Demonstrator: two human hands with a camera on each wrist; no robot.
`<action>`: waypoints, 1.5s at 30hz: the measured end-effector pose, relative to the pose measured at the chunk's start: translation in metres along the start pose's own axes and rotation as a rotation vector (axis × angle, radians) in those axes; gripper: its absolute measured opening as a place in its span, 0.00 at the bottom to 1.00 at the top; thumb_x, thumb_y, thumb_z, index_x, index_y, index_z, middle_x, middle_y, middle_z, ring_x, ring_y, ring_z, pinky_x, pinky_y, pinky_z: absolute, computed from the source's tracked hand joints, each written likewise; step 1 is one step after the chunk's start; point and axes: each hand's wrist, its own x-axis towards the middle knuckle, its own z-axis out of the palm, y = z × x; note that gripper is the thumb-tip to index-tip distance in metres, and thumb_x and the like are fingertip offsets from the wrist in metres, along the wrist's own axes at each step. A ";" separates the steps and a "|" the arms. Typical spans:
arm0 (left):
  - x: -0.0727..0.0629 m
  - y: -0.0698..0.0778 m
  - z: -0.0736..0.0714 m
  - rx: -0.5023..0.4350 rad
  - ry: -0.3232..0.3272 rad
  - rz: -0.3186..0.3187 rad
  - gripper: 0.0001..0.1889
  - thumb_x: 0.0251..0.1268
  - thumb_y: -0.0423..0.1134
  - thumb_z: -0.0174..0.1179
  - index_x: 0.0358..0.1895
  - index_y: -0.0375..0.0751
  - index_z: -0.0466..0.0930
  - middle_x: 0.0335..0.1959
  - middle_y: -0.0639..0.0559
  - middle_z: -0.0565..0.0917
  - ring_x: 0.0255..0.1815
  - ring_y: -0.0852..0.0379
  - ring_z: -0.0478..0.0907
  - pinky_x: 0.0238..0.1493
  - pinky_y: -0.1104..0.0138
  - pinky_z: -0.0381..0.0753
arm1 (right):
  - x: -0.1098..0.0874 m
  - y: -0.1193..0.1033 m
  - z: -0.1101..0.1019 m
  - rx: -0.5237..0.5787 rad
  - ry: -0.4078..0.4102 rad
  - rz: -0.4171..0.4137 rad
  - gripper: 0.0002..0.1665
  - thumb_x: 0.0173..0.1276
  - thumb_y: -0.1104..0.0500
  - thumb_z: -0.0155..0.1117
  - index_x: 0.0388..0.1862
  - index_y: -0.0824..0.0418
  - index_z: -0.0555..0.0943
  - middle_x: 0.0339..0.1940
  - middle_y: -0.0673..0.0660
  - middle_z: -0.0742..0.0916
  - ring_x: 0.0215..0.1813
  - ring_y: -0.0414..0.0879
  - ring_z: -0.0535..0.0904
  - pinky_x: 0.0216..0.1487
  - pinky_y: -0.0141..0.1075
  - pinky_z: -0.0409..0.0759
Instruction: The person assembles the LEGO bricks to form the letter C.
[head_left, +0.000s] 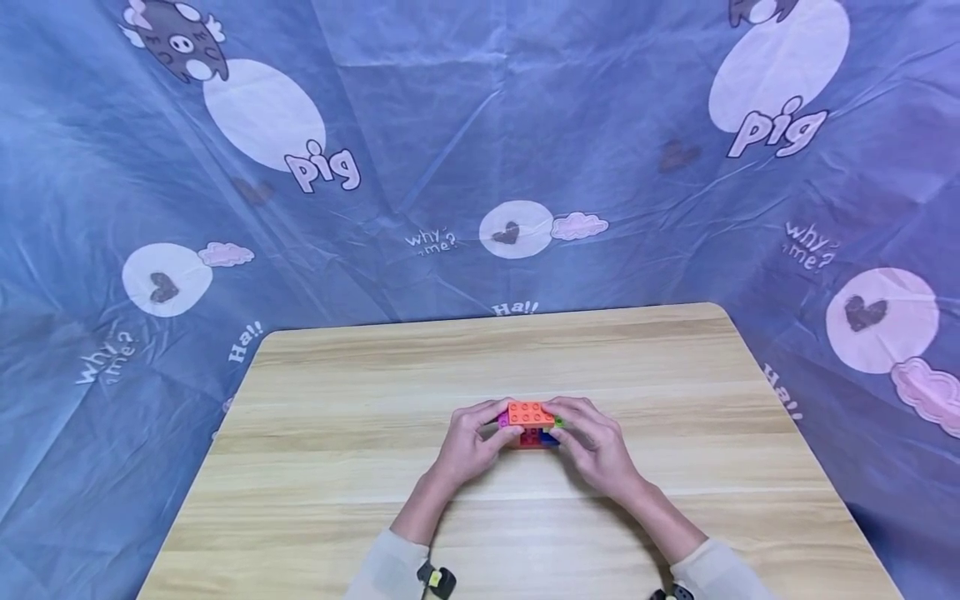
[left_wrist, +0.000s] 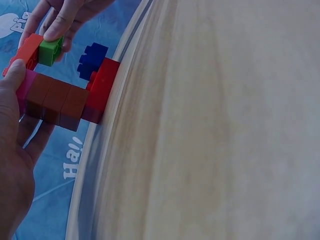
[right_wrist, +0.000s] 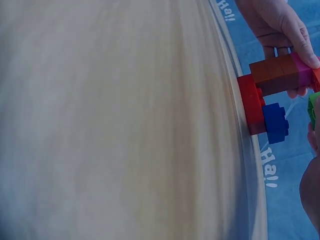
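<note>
Between the hands stands a stack of toy building bricks. A red brick (left_wrist: pixel 103 82) lies on the table as its base. On its left end rises a column of brown bricks (left_wrist: pixel 55 100) with a pink brick (right_wrist: pixel 301 70) on top; a blue brick (right_wrist: pixel 275 122) sits on its right end. An orange brick (head_left: pixel 525 412) spans the top, with a green brick (left_wrist: pixel 50 51) under its right end, above the blue one with a gap between. My left hand (head_left: pixel 468 446) grips the column's top at the pink brick. My right hand (head_left: pixel 603 450) pinches the green brick.
The wood-grain table (head_left: pixel 337 433) extends around the stack. Behind it and at both sides hangs a blue printed cloth (head_left: pixel 420 125). A dark strap device (head_left: pixel 437 579) is on the left wrist, over a light sleeve (head_left: pixel 390 567).
</note>
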 end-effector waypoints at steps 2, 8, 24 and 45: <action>-0.001 0.000 -0.001 -0.005 -0.001 -0.006 0.21 0.71 0.38 0.71 0.62 0.32 0.85 0.56 0.45 0.89 0.55 0.50 0.89 0.56 0.64 0.88 | 0.000 0.000 0.000 -0.002 -0.004 -0.011 0.35 0.52 0.81 0.77 0.61 0.66 0.85 0.58 0.63 0.88 0.59 0.55 0.85 0.66 0.30 0.81; -0.002 -0.001 -0.001 -0.012 0.011 -0.008 0.21 0.70 0.37 0.72 0.63 0.33 0.85 0.55 0.46 0.90 0.53 0.50 0.89 0.56 0.64 0.89 | 0.000 0.000 0.003 -0.003 0.012 -0.015 0.34 0.53 0.81 0.76 0.61 0.67 0.85 0.57 0.64 0.88 0.58 0.55 0.85 0.66 0.30 0.81; -0.003 0.001 0.000 0.019 -0.006 -0.037 0.22 0.69 0.40 0.73 0.63 0.37 0.85 0.56 0.45 0.89 0.56 0.52 0.88 0.58 0.65 0.87 | 0.000 -0.001 0.002 -0.030 0.008 -0.056 0.34 0.54 0.81 0.75 0.61 0.68 0.85 0.57 0.65 0.87 0.57 0.55 0.84 0.66 0.29 0.81; -0.002 -0.002 0.000 -0.007 0.006 -0.041 0.22 0.69 0.39 0.73 0.64 0.40 0.85 0.56 0.46 0.89 0.54 0.52 0.88 0.57 0.64 0.88 | -0.001 0.005 0.002 -0.030 -0.017 0.003 0.36 0.54 0.80 0.76 0.64 0.64 0.84 0.58 0.62 0.87 0.59 0.54 0.85 0.67 0.30 0.80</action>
